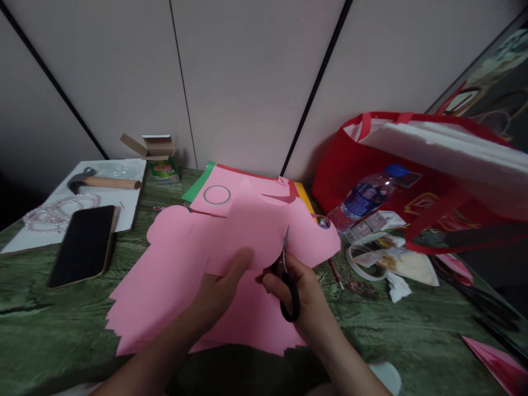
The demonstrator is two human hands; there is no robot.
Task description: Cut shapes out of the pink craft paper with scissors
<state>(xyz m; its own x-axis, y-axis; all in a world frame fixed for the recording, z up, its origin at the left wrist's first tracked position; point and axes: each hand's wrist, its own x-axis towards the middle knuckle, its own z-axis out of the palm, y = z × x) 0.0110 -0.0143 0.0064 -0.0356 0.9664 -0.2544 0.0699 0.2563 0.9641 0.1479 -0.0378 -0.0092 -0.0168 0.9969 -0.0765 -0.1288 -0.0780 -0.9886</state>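
In my left hand (223, 289) is a sheet of pink paper (256, 225), pinched near its lower edge with the thumb on top. My right hand (299, 289) grips black-handled scissors (290, 294), whose blades point away from me. The blades meet the sheet at a curved cut on its right side, and a strip of the paper bends off to the right. Under both hands lies a stack of pink paper (160, 291) with uneven, fanned edges. The fingers of my left hand beneath the sheet are hidden.
On the left are a phone (84, 245), a hammer (107, 182), bead strings (53, 212) and a small open box (163, 168). A ring (216, 194) lies on paper behind. To the right stand a water bottle (367, 195), a red bag (371, 148) and a tape roll (363, 264).
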